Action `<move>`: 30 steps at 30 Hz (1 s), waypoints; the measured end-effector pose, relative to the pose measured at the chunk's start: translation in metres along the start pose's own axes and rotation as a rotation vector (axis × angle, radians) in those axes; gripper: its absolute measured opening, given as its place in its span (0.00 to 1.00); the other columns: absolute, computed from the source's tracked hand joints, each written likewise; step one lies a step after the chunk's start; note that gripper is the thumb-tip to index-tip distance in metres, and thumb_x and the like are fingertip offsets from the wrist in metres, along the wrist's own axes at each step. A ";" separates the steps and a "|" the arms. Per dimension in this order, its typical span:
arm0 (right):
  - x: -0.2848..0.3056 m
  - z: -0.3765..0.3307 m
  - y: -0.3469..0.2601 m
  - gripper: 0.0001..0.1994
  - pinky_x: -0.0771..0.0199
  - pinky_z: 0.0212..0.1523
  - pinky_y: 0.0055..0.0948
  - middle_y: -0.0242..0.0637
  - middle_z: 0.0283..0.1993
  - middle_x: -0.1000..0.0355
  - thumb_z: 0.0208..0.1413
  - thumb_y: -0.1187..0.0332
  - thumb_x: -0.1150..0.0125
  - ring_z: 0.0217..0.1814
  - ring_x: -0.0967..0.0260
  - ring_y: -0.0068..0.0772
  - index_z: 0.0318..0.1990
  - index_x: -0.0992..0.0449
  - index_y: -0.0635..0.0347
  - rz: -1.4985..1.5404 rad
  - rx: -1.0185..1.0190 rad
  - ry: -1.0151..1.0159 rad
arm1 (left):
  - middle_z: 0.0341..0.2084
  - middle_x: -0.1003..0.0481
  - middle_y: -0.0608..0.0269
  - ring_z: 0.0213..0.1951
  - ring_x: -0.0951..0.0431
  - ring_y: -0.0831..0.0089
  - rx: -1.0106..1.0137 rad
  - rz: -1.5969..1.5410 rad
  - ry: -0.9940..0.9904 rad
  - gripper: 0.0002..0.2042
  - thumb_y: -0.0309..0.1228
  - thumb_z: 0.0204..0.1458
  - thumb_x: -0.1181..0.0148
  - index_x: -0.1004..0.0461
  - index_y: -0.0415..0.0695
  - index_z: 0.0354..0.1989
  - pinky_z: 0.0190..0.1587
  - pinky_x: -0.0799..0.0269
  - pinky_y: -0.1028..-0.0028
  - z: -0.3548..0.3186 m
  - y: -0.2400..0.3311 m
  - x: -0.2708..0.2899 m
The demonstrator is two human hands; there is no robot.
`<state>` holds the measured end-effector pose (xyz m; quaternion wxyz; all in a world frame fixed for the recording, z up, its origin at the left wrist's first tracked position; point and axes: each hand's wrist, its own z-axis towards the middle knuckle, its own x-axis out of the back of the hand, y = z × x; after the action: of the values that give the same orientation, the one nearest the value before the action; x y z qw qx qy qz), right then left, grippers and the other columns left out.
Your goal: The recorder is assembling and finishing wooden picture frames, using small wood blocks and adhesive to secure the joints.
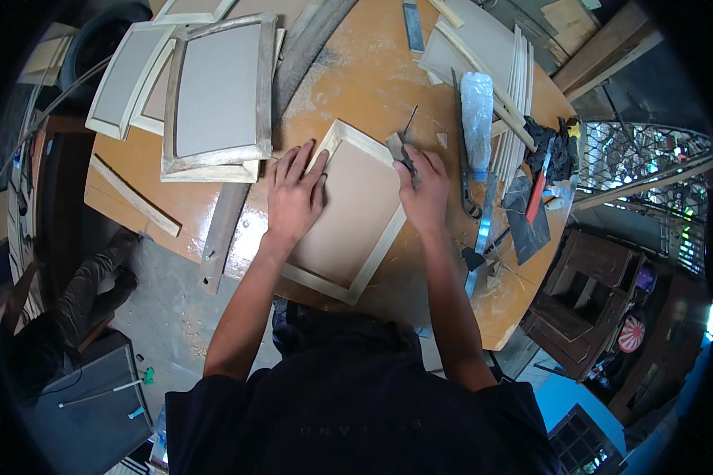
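Observation:
A pale wooden frame (375, 259) with a beige backing panel lies at a slant on the table in front of me. My left hand (293, 196) rests on its left side, fingers stretched out and lying over the rail. At the frame's upper right corner, my right hand (425, 187) is closed on a small pad (396, 148), tan and dark, that looks like folded sandpaper. A thin dark rod (411, 119) shows just beyond the pad; whether the two are joined I cannot tell. My right fingers partly hide the pad.
Finished-looking frames (218, 95) are stacked at the left on the orange-brown table (341, 87). Along the right lie a plastic bottle (476, 119), a metal ruler (483, 226), a red-handled tool (538, 194) and thin wood strips (519, 87). Another person (83, 297) is at far left.

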<state>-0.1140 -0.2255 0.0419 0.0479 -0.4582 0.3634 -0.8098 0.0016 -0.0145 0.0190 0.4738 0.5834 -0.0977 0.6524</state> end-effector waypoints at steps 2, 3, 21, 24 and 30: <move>0.002 -0.004 0.011 0.16 0.25 0.46 0.46 0.51 0.42 0.26 0.53 0.69 0.31 0.43 0.27 0.56 0.50 0.21 0.62 0.026 -0.124 -0.107 | 0.60 0.27 0.61 0.61 0.31 0.57 0.019 0.000 0.006 0.23 0.26 0.51 0.39 0.24 0.46 0.59 0.66 0.43 0.52 0.001 0.003 -0.004; 0.002 -0.008 0.012 0.16 0.25 0.46 0.46 0.51 0.42 0.26 0.53 0.69 0.31 0.43 0.27 0.56 0.50 0.21 0.62 0.025 -0.124 -0.098 | 0.61 0.27 0.62 0.61 0.31 0.58 0.052 -0.004 -0.011 0.23 0.25 0.50 0.39 0.24 0.46 0.58 0.66 0.44 0.54 0.001 0.004 -0.005; 0.115 -0.070 -0.019 0.12 0.26 0.41 0.25 0.31 0.39 0.21 0.59 0.71 0.33 0.38 0.26 0.22 0.49 0.19 0.65 0.198 -0.524 0.077 | 0.73 0.45 0.54 0.75 0.52 0.52 0.239 0.071 -0.196 0.31 0.46 0.62 0.49 0.40 0.43 0.71 0.70 0.63 0.35 -0.013 0.076 -0.024; 0.141 -0.067 -0.007 0.11 0.29 0.39 0.21 0.28 0.40 0.22 0.63 0.71 0.36 0.38 0.27 0.19 0.50 0.20 0.64 0.425 -0.567 0.171 | 0.73 0.44 0.54 0.75 0.51 0.52 0.223 0.066 -0.189 0.31 0.46 0.62 0.48 0.40 0.43 0.71 0.70 0.62 0.35 -0.013 0.076 -0.028; 0.157 -0.101 -0.011 0.17 0.32 0.46 0.27 0.36 0.47 0.27 0.65 0.69 0.42 0.45 0.32 0.29 0.58 0.28 0.64 1.789 -0.767 0.350 | 0.73 0.46 0.56 0.75 0.52 0.53 0.082 0.016 -0.329 0.32 0.45 0.61 0.47 0.41 0.44 0.71 0.72 0.63 0.37 -0.016 0.099 -0.033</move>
<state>-0.2804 -0.2272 0.1281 0.4359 0.1269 0.8155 -0.3590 -0.0860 -0.0731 0.0285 0.4219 0.7005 -0.1520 0.5552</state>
